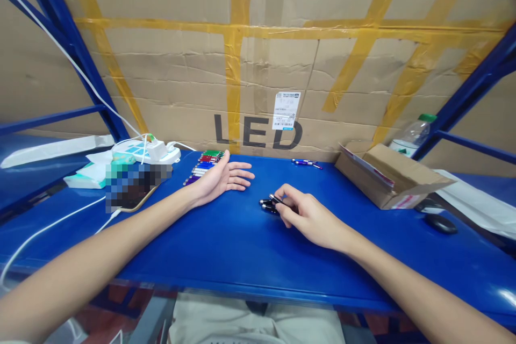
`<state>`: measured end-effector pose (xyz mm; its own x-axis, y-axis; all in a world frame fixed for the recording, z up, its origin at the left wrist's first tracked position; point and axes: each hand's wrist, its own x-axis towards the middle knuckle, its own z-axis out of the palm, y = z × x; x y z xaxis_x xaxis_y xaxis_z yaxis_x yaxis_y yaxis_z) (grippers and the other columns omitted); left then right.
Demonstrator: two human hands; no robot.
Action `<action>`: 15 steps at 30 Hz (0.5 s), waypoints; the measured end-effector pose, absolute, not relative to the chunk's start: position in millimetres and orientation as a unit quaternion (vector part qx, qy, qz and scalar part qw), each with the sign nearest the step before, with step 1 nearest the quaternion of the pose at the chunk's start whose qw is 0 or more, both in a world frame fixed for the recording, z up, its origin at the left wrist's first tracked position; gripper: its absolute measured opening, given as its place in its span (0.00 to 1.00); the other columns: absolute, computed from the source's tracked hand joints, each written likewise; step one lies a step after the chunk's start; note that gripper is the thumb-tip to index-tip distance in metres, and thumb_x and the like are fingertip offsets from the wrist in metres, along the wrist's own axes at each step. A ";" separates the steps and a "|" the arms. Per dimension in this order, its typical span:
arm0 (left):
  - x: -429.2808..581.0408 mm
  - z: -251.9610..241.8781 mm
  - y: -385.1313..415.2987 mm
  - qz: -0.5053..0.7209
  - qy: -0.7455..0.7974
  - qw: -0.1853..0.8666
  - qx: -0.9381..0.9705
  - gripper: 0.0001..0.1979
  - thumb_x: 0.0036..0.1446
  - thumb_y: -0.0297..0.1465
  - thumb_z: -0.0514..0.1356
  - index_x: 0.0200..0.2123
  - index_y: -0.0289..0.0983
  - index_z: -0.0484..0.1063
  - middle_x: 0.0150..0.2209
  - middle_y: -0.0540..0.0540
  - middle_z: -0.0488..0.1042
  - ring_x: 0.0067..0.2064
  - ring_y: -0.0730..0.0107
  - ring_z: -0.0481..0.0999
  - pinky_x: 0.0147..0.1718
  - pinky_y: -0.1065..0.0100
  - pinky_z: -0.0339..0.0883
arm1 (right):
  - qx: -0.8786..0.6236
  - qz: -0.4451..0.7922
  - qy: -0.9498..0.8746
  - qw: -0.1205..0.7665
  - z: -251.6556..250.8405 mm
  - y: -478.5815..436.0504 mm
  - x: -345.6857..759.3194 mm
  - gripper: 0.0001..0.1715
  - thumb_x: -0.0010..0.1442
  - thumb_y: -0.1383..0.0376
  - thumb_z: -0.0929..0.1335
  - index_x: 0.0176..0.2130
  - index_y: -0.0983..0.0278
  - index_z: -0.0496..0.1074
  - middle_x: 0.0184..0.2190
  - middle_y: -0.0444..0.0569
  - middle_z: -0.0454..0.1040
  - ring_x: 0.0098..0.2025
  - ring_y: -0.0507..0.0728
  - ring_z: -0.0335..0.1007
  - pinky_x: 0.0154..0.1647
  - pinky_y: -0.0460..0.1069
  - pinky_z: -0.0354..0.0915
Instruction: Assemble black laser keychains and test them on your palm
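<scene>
My left hand (221,178) is open, fingers spread and pointing right, its edge resting by a row of coloured pens (201,165) in green, red, blue, white and purple. The hand and wrist cover part of that row. Near the middle of the blue table, my right hand (298,209) is closed on a black pen (277,200) with a silver tip. More black pens (266,206) lie under its fingers, partly hidden. A few blue pens (307,163) lie apart at the table's back edge.
An open cardboard box (397,180) stands at the right, with a black mouse (441,223) in front and a bottle (417,131) behind. On the left are a phone (141,191), a power strip (167,155), white cables and a tissue pack (84,179). Large cardboard (181,75) backs the table (226,258).
</scene>
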<state>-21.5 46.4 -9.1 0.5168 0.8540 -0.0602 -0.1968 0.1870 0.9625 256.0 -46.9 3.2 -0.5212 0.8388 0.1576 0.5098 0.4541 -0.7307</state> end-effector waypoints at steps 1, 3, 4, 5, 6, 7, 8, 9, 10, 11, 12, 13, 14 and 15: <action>-21.6 -9.2 46.6 0.374 0.318 0.702 0.516 0.41 0.73 0.60 0.43 0.59 0.32 0.78 0.55 0.29 0.81 0.48 0.55 0.83 0.49 0.59 0.76 | -0.410 0.312 -0.817 0.259 3.4 -46.9 256.0 0.10 0.75 0.56 0.63 0.44 0.59 0.66 0.28 0.39 0.75 0.29 0.53 0.68 0.33 0.48 0.61; -21.5 -9.3 46.7 0.373 0.319 0.702 0.516 0.41 0.73 0.60 0.43 0.59 0.32 0.78 0.55 0.29 0.82 0.48 0.55 0.83 0.49 0.59 0.76 | -0.402 0.292 -0.828 0.261 3.7 -46.6 256.0 0.08 0.74 0.57 0.65 0.44 0.59 0.67 0.31 0.41 0.76 0.31 0.53 0.67 0.34 0.48 0.61; -21.4 -9.2 46.6 0.373 0.319 0.701 0.517 0.41 0.74 0.60 0.43 0.58 0.32 0.78 0.55 0.30 0.82 0.48 0.55 0.83 0.49 0.60 0.76 | -0.399 0.282 -0.832 0.262 3.6 -46.3 256.0 0.08 0.73 0.58 0.65 0.44 0.59 0.68 0.33 0.42 0.77 0.32 0.54 0.68 0.36 0.48 0.61; -21.2 -9.1 46.3 0.373 0.320 0.701 0.517 0.41 0.74 0.60 0.42 0.58 0.32 0.78 0.55 0.30 0.82 0.48 0.55 0.83 0.49 0.60 0.76 | -0.400 0.276 -0.834 0.262 3.3 -45.9 256.1 0.08 0.73 0.58 0.65 0.44 0.59 0.69 0.35 0.43 0.78 0.33 0.54 0.69 0.37 0.49 0.62; -21.0 -8.9 46.1 0.374 0.320 0.700 0.518 0.41 0.74 0.60 0.42 0.59 0.32 0.78 0.55 0.30 0.82 0.47 0.55 0.83 0.49 0.60 0.76 | -0.404 0.273 -0.834 0.260 2.8 -45.5 256.3 0.08 0.74 0.58 0.65 0.44 0.60 0.70 0.36 0.43 0.79 0.34 0.55 0.70 0.37 0.49 0.62; -20.8 -8.8 45.8 0.375 0.321 0.699 0.518 0.42 0.74 0.60 0.41 0.59 0.32 0.78 0.55 0.30 0.82 0.47 0.56 0.83 0.49 0.60 0.76 | -0.410 0.271 -0.832 0.257 2.2 -45.0 256.6 0.09 0.74 0.58 0.65 0.44 0.60 0.71 0.37 0.44 0.80 0.35 0.55 0.71 0.37 0.49 0.62; -20.7 -8.6 45.5 0.375 0.322 0.698 0.518 0.42 0.74 0.60 0.41 0.59 0.32 0.78 0.55 0.30 0.82 0.47 0.56 0.83 0.49 0.60 0.76 | -0.416 0.269 -0.830 0.255 1.7 -44.6 256.9 0.11 0.75 0.57 0.64 0.44 0.60 0.72 0.37 0.44 0.80 0.34 0.55 0.72 0.36 0.49 0.62; -20.7 -8.6 45.4 0.375 0.322 0.699 0.517 0.42 0.74 0.60 0.41 0.58 0.32 0.78 0.55 0.30 0.82 0.47 0.56 0.84 0.48 0.60 0.76 | -0.422 0.266 -0.828 0.255 1.2 -44.3 257.3 0.13 0.76 0.56 0.64 0.45 0.60 0.73 0.36 0.44 0.81 0.34 0.55 0.72 0.35 0.49 0.62; -20.8 -8.6 45.4 0.375 0.322 0.700 0.516 0.42 0.74 0.60 0.42 0.58 0.32 0.78 0.55 0.30 0.82 0.47 0.56 0.84 0.48 0.60 0.76 | -0.426 0.262 -0.827 0.256 0.8 -44.1 257.6 0.14 0.76 0.56 0.63 0.45 0.60 0.74 0.36 0.45 0.81 0.33 0.55 0.72 0.34 0.49 0.61; -21.0 -8.7 45.6 0.375 0.321 0.701 0.515 0.41 0.74 0.60 0.42 0.58 0.32 0.78 0.55 0.30 0.82 0.47 0.56 0.84 0.49 0.60 0.76 | -0.429 0.258 -0.827 0.257 0.6 -44.0 257.9 0.15 0.76 0.55 0.63 0.46 0.60 0.75 0.36 0.45 0.81 0.32 0.55 0.72 0.34 0.49 0.61; -21.3 -8.9 46.0 0.375 0.318 0.703 0.514 0.41 0.74 0.60 0.43 0.58 0.32 0.78 0.55 0.30 0.82 0.46 0.56 0.84 0.49 0.60 0.76 | -0.429 0.255 -0.827 0.259 0.6 -44.2 258.2 0.16 0.76 0.55 0.63 0.47 0.60 0.76 0.35 0.45 0.81 0.32 0.55 0.72 0.33 0.49 0.61; -21.6 -9.1 46.5 0.374 0.316 0.705 0.513 0.41 0.73 0.60 0.43 0.58 0.32 0.78 0.55 0.29 0.82 0.46 0.56 0.84 0.49 0.60 0.76 | -0.430 0.252 -0.828 0.259 0.7 -44.4 258.2 0.17 0.77 0.54 0.63 0.47 0.60 0.76 0.35 0.45 0.81 0.31 0.55 0.72 0.33 0.49 0.61; -22.0 -9.4 47.1 0.374 0.314 0.706 0.513 0.41 0.74 0.59 0.44 0.58 0.32 0.78 0.55 0.29 0.81 0.46 0.56 0.84 0.49 0.60 0.76 | -0.428 0.250 -0.830 0.257 0.9 -44.8 258.1 0.17 0.77 0.54 0.63 0.47 0.60 0.76 0.34 0.45 0.81 0.31 0.55 0.72 0.32 0.49 0.61; -22.3 -9.7 47.6 0.373 0.313 0.708 0.512 0.40 0.74 0.59 0.44 0.58 0.31 0.78 0.55 0.29 0.81 0.46 0.56 0.84 0.48 0.60 0.77 | -0.425 0.249 -0.833 0.253 1.0 -45.2 257.8 0.17 0.77 0.55 0.63 0.47 0.60 0.76 0.34 0.45 0.81 0.31 0.55 0.72 0.32 0.49 0.61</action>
<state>-22.3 47.6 -9.7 0.5254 0.8486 -0.0619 -0.2072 0.1982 0.9580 257.8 -45.2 1.0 -0.5107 0.8336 0.2104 0.5810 0.5150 -0.6303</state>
